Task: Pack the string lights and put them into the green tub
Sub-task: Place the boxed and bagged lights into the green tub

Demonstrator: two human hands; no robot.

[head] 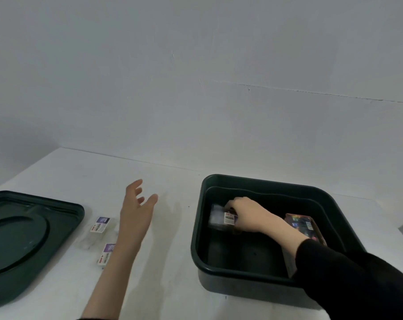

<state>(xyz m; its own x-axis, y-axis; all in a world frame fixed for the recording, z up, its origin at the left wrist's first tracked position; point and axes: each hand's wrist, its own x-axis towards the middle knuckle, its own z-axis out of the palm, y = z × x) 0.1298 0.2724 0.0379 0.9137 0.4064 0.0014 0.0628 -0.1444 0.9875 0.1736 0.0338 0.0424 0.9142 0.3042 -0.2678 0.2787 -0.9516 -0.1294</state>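
Head view, pack: we see a clear plastic pack of string lights (219,215), white-and-purple label facing up, inside the green tub (265,184), toward its far left corner.
Right: our right hand (249,213) reaches into the tub, fingers curled over the pack, grasping it.
Left: our left hand (138,204) hovers above the table (172,262), fingers spread, holding nothing.
Axis: the pack's length runs roughly left to right.

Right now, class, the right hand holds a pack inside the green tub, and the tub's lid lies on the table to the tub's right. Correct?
No. The head view shows the lid lying on the table left of the green tub, not right. The right hand does hold a pack inside it.
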